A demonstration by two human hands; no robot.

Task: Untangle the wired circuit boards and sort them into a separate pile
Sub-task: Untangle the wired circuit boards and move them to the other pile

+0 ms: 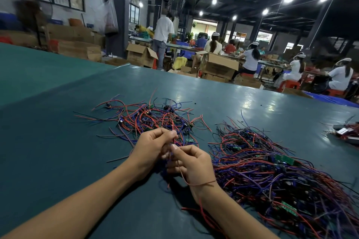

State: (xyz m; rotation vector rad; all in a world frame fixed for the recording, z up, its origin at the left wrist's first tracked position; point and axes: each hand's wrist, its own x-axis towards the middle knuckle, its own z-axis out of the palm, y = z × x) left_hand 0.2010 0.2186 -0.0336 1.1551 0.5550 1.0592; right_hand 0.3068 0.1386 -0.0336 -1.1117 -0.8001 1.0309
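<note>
Both the left hand and the right hand pinch thin wires together above the green table, between the small tangle and the big pile.

Thin reddish wristband, perhaps a wire

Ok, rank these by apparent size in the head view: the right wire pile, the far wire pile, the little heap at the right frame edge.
1. right wire pile, largest, though nearest the camera.
2. far wire pile.
3. right-edge heap, smallest, but cropped by the frame.
</note>
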